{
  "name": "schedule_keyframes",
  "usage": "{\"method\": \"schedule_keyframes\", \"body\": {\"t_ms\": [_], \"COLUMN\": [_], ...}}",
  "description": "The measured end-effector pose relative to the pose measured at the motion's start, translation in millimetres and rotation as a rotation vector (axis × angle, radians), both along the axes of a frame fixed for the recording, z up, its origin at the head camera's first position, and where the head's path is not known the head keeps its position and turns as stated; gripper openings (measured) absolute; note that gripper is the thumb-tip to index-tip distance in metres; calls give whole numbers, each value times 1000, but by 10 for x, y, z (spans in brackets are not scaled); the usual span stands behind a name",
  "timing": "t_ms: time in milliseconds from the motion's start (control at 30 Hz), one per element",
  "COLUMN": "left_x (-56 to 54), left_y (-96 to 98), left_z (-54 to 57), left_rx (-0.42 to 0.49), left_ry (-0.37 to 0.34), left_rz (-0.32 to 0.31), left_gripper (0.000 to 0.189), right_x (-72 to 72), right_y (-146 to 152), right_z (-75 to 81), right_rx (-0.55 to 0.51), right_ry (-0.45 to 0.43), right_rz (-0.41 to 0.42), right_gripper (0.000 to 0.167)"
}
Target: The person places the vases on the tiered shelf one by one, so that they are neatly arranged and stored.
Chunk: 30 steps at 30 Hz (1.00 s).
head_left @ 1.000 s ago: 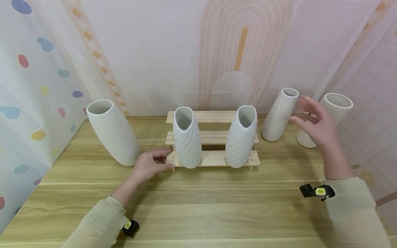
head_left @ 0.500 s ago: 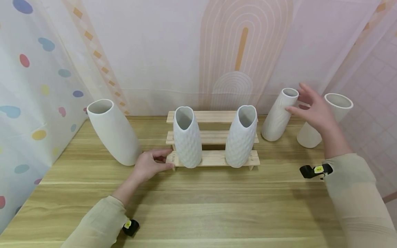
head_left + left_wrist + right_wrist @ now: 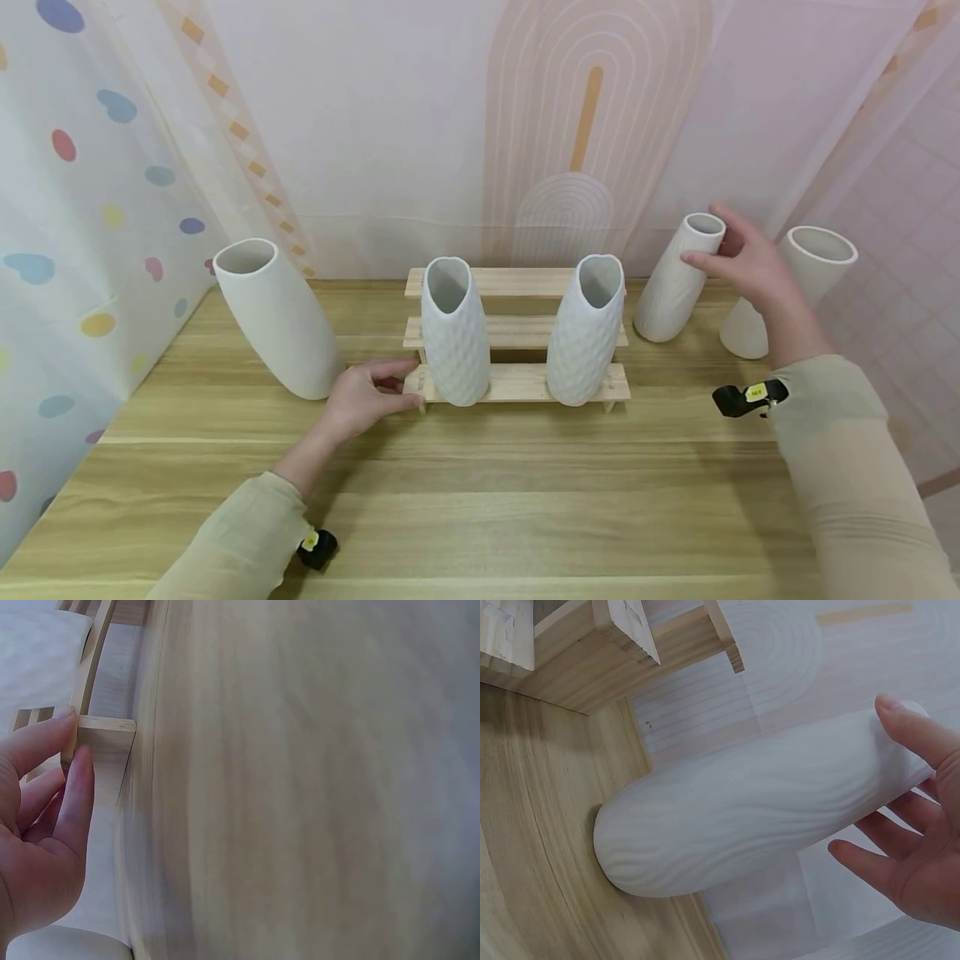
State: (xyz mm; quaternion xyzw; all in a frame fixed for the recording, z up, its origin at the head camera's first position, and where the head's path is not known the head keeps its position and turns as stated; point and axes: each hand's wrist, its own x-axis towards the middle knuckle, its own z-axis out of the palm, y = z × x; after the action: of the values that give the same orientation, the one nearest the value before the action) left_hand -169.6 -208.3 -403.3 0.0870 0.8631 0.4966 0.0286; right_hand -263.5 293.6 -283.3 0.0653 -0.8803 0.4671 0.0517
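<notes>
My left hand (image 3: 367, 402) pinches the left end of the lowest step of a small tiered wooden shelf (image 3: 517, 383). In the left wrist view, thumb and fingers (image 3: 75, 802) close on the edge of its board (image 3: 94, 660). A white vase with a wavy relief (image 3: 671, 287) stands on the table right of the shelf. My right hand (image 3: 757, 262) holds it near the rim, thumb in front and fingers behind. From the right wrist, the wavy side of this vase (image 3: 735, 810) shows, its base on the table. Some fingertips are hidden behind it.
Two textured white vases (image 3: 456, 358) (image 3: 585, 358) stand on the lowest step. A large smooth white vase (image 3: 281, 325) is left of my left hand. Another white vase (image 3: 742, 329) stands behind my right wrist. A patterned curtain (image 3: 375, 125) hangs behind the wooden table (image 3: 480, 517).
My right hand has moved left, away from the rightmost vase, and closed round the upper part of the wavy vase. The left hand keeps its place on the shelf.
</notes>
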Motion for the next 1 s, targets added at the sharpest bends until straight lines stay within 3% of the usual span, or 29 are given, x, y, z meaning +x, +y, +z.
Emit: {"method": "schedule_keyframes", "body": {"t_ms": [400,733,1000], "left_x": [4,0,-4], "left_y": [-2,-1,0], "left_z": [0,-11,-17], "left_rx": [4,-16,-21], "left_ry": [-4,13,19], "left_rz": [5,3,3], "left_gripper": [55,54,54], "right_x": [36,127,198], "right_y": [-11,-14,0], "right_z": [-94,-135,-170], "right_rx": [9,13,-53], "right_ry": [85,121,179], "right_rz": [-92,-145,-169], "right_gripper": [66,66,58]}}
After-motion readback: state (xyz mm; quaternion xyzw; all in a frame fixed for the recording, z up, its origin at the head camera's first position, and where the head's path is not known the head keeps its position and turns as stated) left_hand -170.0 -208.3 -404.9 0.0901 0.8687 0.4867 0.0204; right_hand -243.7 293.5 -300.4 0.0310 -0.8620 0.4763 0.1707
